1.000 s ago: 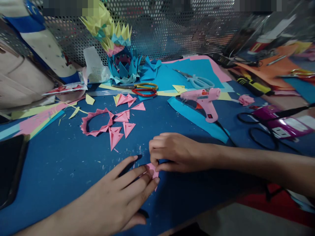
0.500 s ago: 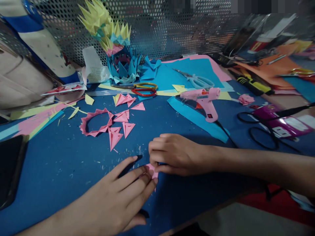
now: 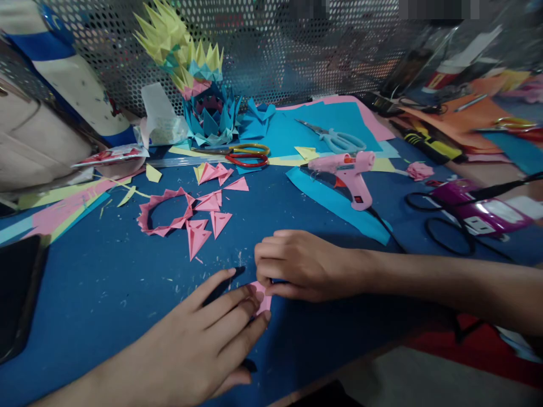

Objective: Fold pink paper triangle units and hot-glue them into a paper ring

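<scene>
A small folded piece of pink paper (image 3: 264,304) lies on the blue table between my hands, partly covered by fingers. My left hand (image 3: 212,333) is open, its fingers stretched out, with several fingertips pressing the paper down. My right hand (image 3: 297,265) is closed, thumb and curled fingers pinching the paper's upper right edge. Beyond them sits a zigzag ring of folded pink paper (image 3: 144,217). Several loose pink paper triangles (image 3: 197,237) are scattered to the right of that ring.
A pink glue gun (image 3: 343,169) lies on a blue paper strip (image 3: 326,198). Two pairs of scissors, red-and-yellow (image 3: 248,152) and light blue (image 3: 341,140), lie farther back. A yellow-and-blue origami model (image 3: 212,116) stands by the perforated metal panel (image 3: 271,51). A phone (image 3: 19,294) is at left.
The view has shifted slightly. The tip of pink paper that stuck out below my left fingertips no longer shows. Both hands stay at the paper in nearly the same pose.
</scene>
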Tool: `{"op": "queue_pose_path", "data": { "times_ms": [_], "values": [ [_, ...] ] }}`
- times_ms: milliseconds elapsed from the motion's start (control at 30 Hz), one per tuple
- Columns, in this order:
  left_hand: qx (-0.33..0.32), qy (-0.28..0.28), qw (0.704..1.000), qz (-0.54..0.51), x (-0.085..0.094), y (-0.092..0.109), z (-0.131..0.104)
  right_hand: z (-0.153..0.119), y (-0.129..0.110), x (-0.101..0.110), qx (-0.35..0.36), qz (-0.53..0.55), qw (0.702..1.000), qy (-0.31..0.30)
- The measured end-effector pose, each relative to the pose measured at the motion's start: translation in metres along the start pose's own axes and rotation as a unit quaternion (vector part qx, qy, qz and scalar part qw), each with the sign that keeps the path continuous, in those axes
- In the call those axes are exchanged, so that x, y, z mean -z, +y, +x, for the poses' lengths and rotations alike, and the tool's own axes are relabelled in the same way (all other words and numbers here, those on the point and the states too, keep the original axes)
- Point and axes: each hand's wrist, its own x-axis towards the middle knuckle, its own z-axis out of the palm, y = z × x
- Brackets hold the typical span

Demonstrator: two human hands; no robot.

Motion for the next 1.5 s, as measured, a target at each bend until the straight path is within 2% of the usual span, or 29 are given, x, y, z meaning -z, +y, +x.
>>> {"op": "queue_pose_path", "data": {
  "times_ms": [667, 1000, 1333, 1500],
  "values": [
    [-0.012, -0.011, 1.000, -0.027, 0.0041, -0.0038, -0.0052, 0.0000, 0.0002, 0.0016, 0.001, 0.016, 1.000, -0.002],
    [-0.008, -0.066, 0.998, -0.014, 0.0054, -0.0040, -0.0017, -0.0007, -0.0009, 0.0001, 0.004, 0.007, 1.000, 0.005],
    [-0.010, -0.071, 0.997, -0.013, 0.0068, -0.0035, 0.0002, -0.0011, 0.0011, -0.0044, 0.019, -0.037, 0.999, 0.008],
    [0.000, -0.044, 0.999, -0.020, 0.0050, -0.0038, -0.0003, -0.0012, 0.0006, -0.0056, 0.012, -0.060, 0.998, 0.008]
  ]
}}
